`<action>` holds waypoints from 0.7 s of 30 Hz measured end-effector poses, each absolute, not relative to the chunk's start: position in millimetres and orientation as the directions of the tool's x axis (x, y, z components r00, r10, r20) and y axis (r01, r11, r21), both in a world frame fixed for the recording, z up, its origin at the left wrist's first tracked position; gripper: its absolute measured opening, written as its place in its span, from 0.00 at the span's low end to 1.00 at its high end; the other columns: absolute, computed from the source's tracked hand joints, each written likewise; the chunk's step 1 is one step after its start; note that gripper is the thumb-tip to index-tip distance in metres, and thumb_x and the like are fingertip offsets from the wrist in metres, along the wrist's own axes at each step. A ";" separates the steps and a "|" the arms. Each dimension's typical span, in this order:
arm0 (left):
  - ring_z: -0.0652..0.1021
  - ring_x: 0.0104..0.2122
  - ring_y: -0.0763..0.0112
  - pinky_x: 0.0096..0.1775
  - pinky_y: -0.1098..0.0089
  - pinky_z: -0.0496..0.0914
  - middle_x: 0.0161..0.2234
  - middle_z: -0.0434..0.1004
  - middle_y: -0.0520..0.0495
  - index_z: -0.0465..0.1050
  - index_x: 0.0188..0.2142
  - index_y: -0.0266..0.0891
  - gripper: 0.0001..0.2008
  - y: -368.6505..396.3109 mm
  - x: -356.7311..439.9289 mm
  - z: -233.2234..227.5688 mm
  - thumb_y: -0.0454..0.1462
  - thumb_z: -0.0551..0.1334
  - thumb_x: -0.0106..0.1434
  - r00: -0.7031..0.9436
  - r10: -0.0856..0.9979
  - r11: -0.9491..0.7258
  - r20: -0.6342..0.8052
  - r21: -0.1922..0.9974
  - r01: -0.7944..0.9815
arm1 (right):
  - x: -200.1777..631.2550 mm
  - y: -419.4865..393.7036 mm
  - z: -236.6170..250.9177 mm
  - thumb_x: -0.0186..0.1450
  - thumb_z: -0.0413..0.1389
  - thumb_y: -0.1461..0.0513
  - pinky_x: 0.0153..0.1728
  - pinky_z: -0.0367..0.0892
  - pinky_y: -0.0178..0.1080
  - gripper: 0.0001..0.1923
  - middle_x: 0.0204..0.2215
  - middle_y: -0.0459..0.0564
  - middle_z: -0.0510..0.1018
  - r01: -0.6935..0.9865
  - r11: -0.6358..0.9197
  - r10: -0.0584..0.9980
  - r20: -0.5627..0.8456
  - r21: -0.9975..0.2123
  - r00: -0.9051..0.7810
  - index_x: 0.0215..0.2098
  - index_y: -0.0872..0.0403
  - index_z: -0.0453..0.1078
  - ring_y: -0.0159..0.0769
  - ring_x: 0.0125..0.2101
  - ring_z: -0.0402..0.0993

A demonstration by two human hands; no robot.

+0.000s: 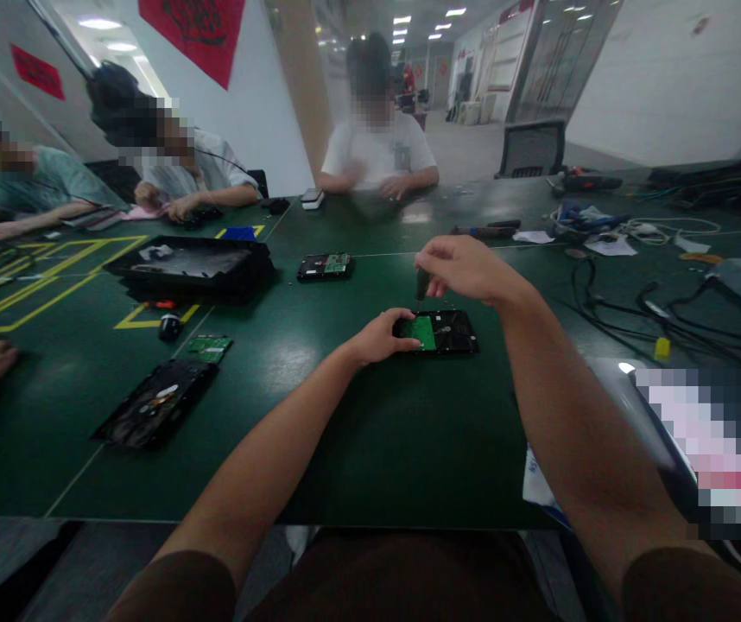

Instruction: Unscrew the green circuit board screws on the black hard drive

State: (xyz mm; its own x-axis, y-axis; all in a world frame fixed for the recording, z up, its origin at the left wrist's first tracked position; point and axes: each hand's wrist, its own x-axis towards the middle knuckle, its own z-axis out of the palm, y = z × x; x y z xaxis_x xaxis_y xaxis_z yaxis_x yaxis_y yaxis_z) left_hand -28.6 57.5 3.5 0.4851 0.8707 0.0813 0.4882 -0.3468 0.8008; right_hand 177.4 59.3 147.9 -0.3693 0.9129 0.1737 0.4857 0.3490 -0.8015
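A black hard drive (456, 332) with a green circuit board (421, 332) on its left half lies flat on the green table (402, 441). My left hand (383, 337) grips its left end, thumb on the near side and fingers on the far side. Above the drive, my right hand (465, 268) is closed around the dark handle of a screwdriver (421, 283) pointing down at the board. The screwdriver's thin tip is hard to make out, so contact with a screw cannot be told.
Left are stacked black trays (193, 269), an opened black casing (156, 402) and a loose circuit board (210, 347). Another drive (325, 266) lies farther back. Black cables (630, 302) and a laptop (661, 432) are at right. People sit across and to the left.
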 end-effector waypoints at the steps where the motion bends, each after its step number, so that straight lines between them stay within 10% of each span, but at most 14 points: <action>1: 0.74 0.54 0.52 0.58 0.52 0.68 0.57 0.73 0.38 0.69 0.62 0.39 0.36 57.8 -28.6 3.1 0.47 0.73 0.57 0.484 0.871 -0.347 0.080 0.797 0.494 | 176.8 59.4 148.2 0.72 0.55 0.59 0.27 0.73 0.38 0.08 0.21 0.49 0.79 0.471 0.317 0.921 0.148 -0.823 -0.361 0.39 0.54 0.74 0.36 0.23 0.78; 21: 0.74 0.55 0.53 0.59 0.52 0.68 0.58 0.73 0.38 0.69 0.61 0.39 0.35 57.0 -27.6 3.3 0.45 0.73 0.57 0.469 0.881 -0.326 0.070 0.807 0.492 | 166.2 65.1 168.5 0.64 0.61 0.63 0.27 0.67 0.37 0.04 0.25 0.50 0.80 0.650 0.441 0.888 0.197 -0.619 -0.415 0.34 0.56 0.77 0.34 0.24 0.75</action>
State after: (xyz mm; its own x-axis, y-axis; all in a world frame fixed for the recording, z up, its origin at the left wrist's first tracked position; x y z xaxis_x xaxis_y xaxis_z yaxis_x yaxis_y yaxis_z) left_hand -27.6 57.0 3.3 0.4687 0.8806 0.0697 0.4923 -0.3259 0.8071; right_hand 166.2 65.1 168.5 -0.4154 0.8880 0.1972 0.6495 0.4414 -0.6191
